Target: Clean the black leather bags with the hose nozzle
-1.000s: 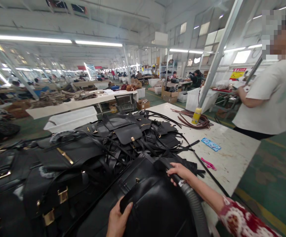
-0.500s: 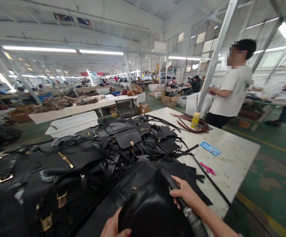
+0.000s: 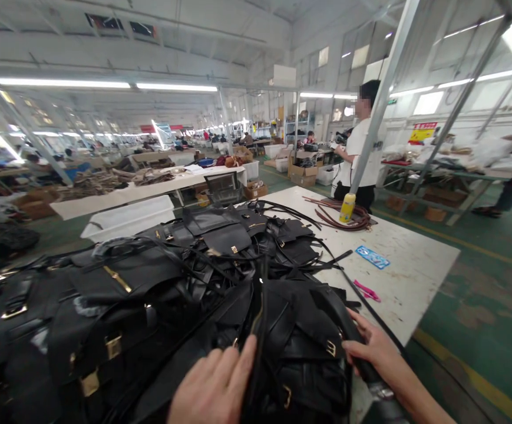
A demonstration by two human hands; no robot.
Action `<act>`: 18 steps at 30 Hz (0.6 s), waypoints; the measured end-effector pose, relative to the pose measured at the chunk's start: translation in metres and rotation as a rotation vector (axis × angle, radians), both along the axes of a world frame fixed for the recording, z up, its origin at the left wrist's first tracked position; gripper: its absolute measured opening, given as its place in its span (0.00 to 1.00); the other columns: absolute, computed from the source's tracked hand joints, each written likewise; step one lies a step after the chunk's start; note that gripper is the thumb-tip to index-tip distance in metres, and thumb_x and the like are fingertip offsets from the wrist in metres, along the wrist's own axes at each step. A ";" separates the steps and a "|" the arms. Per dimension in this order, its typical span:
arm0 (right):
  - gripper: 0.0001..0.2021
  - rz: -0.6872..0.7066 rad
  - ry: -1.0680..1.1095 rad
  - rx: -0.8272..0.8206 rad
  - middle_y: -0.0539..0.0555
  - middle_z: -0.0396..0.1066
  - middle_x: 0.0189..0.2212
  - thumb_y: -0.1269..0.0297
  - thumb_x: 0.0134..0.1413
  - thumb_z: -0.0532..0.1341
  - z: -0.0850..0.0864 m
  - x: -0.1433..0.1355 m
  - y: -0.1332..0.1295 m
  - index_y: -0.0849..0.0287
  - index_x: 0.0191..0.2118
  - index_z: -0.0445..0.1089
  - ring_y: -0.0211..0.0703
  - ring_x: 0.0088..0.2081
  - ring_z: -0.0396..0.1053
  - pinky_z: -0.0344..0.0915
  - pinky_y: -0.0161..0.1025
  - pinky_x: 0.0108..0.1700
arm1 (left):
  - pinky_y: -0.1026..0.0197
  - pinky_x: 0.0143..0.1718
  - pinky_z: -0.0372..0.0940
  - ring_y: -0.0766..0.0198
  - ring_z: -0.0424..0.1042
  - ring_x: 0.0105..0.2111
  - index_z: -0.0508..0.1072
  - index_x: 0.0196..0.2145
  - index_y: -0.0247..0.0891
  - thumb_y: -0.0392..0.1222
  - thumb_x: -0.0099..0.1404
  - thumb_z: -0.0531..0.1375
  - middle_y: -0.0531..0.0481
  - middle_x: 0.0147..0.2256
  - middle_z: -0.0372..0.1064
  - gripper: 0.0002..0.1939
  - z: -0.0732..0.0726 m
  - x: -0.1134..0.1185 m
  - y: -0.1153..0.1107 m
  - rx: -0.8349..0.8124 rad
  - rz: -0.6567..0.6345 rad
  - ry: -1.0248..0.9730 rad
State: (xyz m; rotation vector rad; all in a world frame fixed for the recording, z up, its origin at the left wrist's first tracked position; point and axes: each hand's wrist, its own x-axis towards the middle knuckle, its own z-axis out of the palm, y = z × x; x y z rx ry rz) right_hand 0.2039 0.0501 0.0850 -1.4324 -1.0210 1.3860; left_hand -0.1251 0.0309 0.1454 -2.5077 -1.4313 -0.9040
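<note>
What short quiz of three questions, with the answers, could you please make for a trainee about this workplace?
1. Short answer: Which hand grips the black nozzle?
2. True or false: A yellow bottle stands by the coiled brown straps.
3. Fill the gap: The black bag beside the nozzle has ____-coloured buckles.

Key: 1. The right hand. 2. True. 3. gold.

I see black leathery bags (image 3: 149,265) heaped beyond left hand (image 3: 215,383); ahead of right hand (image 3: 368,347), on white flat tabletop (image 3: 415,253), pink slim tool (image 3: 366,291), blue rectangular card (image 3: 373,257) behind.
</note>
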 end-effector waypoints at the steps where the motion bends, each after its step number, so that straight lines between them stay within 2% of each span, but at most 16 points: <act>1: 0.42 -0.015 0.006 -0.011 0.48 0.68 0.18 0.62 0.39 0.62 -0.002 0.002 -0.004 0.62 0.60 0.41 0.40 0.15 0.63 0.61 0.35 0.17 | 0.61 0.29 0.58 0.62 0.64 0.28 0.60 0.53 0.47 0.37 0.57 0.52 0.51 0.30 0.68 0.24 -0.023 0.025 0.001 0.015 -0.065 0.140; 3: 0.44 -0.053 0.006 -0.024 0.47 0.68 0.17 0.62 0.38 0.62 -0.004 0.008 -0.012 0.63 0.60 0.39 0.40 0.15 0.63 0.62 0.36 0.17 | 0.61 0.29 0.57 0.64 0.63 0.28 0.59 0.53 0.45 0.36 0.59 0.50 0.51 0.29 0.66 0.23 -0.078 0.070 0.000 -0.015 -0.101 0.293; 5: 0.44 -0.089 -0.016 -0.035 0.47 0.67 0.16 0.61 0.38 0.62 -0.005 0.015 -0.019 0.63 0.60 0.39 0.40 0.14 0.62 0.62 0.36 0.17 | 0.60 0.32 0.57 0.63 0.64 0.30 0.64 0.48 0.45 0.38 0.60 0.51 0.50 0.31 0.67 0.17 -0.133 0.104 -0.006 0.007 -0.086 0.301; 7: 0.44 -0.102 -0.044 -0.053 0.46 0.66 0.16 0.62 0.39 0.62 -0.002 0.022 -0.026 0.62 0.60 0.38 0.40 0.14 0.62 0.62 0.37 0.17 | 0.61 0.30 0.57 0.64 0.64 0.28 0.68 0.44 0.43 0.37 0.59 0.52 0.51 0.28 0.66 0.14 -0.173 0.123 -0.013 0.039 -0.083 0.279; 8: 0.44 -0.106 -0.055 -0.055 0.46 0.67 0.17 0.62 0.39 0.62 0.001 0.026 -0.029 0.62 0.60 0.38 0.40 0.15 0.62 0.63 0.37 0.18 | 0.61 0.30 0.57 0.64 0.64 0.28 0.67 0.44 0.42 0.36 0.59 0.52 0.51 0.28 0.66 0.15 -0.185 0.126 -0.015 0.028 -0.072 0.279; 10: 0.43 -0.097 -0.067 -0.045 0.47 0.67 0.20 0.64 0.39 0.61 0.007 0.031 -0.036 0.61 0.60 0.38 0.39 0.16 0.62 0.63 0.36 0.18 | 0.61 0.31 0.57 0.64 0.64 0.29 0.66 0.47 0.42 0.34 0.58 0.52 0.51 0.30 0.66 0.18 -0.196 0.125 -0.018 0.006 -0.074 0.297; 13: 0.42 -0.020 -0.071 -0.067 0.49 0.67 0.24 0.69 0.37 0.60 0.013 0.031 -0.046 0.62 0.60 0.40 0.38 0.17 0.63 0.63 0.35 0.16 | 0.61 0.32 0.58 0.64 0.64 0.30 0.66 0.46 0.42 0.33 0.58 0.52 0.50 0.30 0.66 0.18 -0.194 0.116 -0.017 0.045 -0.107 0.298; 16: 0.40 0.041 -0.045 -0.103 0.51 0.68 0.29 0.72 0.35 0.58 0.012 0.025 -0.049 0.61 0.59 0.44 0.37 0.17 0.64 0.63 0.33 0.15 | 0.60 0.32 0.58 0.63 0.65 0.29 0.69 0.42 0.44 0.33 0.58 0.51 0.50 0.29 0.67 0.16 -0.195 0.113 -0.016 0.085 -0.105 0.267; 18: 0.39 0.036 -0.016 -0.090 0.50 0.68 0.27 0.72 0.35 0.57 0.009 0.023 -0.044 0.61 0.58 0.45 0.36 0.16 0.64 0.62 0.33 0.14 | 0.61 0.30 0.57 0.63 0.66 0.29 0.70 0.40 0.45 0.32 0.57 0.52 0.50 0.28 0.67 0.15 -0.200 0.114 -0.017 0.109 -0.094 0.243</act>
